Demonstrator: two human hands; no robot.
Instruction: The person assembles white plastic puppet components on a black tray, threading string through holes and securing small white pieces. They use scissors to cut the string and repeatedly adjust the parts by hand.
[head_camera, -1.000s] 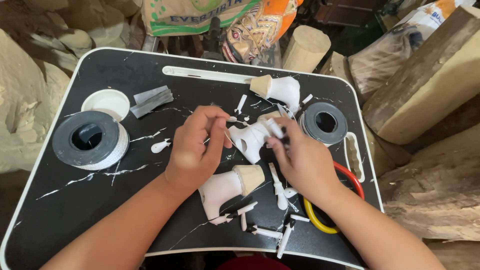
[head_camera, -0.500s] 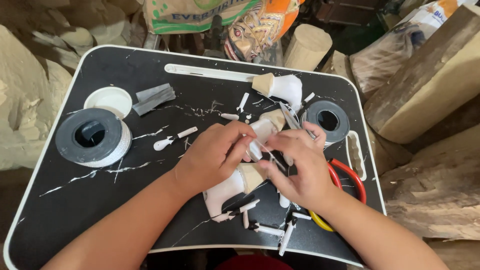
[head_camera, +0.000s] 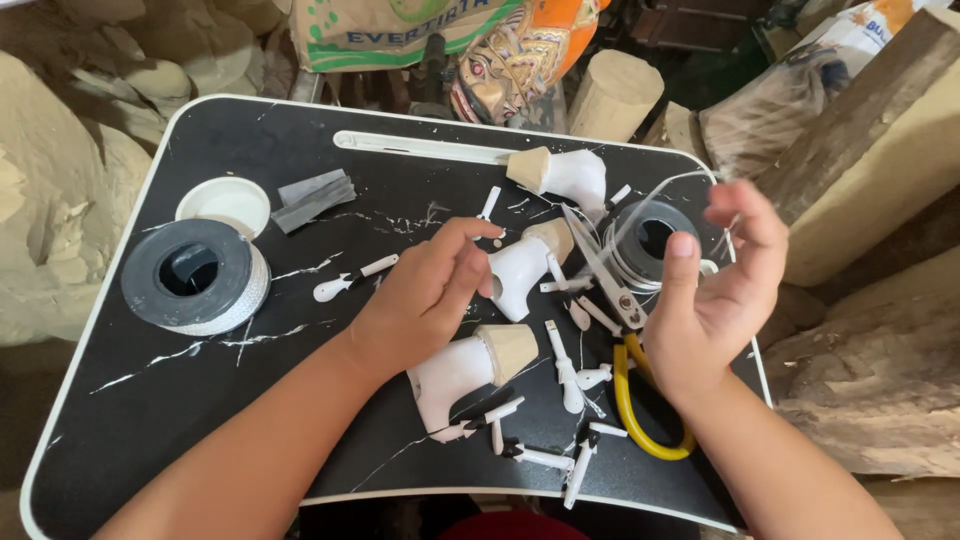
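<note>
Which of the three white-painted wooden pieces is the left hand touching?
The middle white-painted wooden piece; the left hand fingers meet it, while the other two lie apart.

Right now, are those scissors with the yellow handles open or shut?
Shut: the scissors lie flat on the black tray, blades together in one narrow point.
</note>
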